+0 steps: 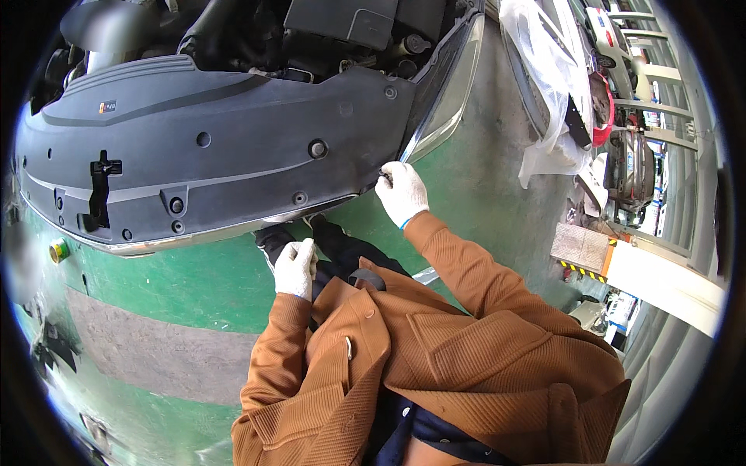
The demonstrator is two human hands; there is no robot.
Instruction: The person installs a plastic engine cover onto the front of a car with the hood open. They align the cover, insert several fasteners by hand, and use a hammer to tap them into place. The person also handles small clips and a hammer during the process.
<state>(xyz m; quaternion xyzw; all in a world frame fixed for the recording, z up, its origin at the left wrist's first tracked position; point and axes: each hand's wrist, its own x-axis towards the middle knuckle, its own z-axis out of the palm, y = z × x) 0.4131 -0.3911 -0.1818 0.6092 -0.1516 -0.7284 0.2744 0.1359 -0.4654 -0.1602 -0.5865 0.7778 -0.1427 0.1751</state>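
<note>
In front of me is a car's black plastic front cover panel (256,147), with round fasteners and holes along it. At the panel's right corner, beside the headlight (447,116), is my right hand (402,193) in a white knit glove. Its fingers are pinched together at a small dark bit by the fingertips, too small to name. My left hand (294,269), gloved too, hangs just short of the panel's front edge, apart from it. Its fingers are curled in; whether they hold anything is hidden.
The open engine bay (334,31) lies beyond the panel. A roll of tape (58,250) is at the left by the bumper. Plastic sheeting (556,101) drapes parts at the right, near a striped-edge platform (583,252). The floor (186,287) is green with a grey band.
</note>
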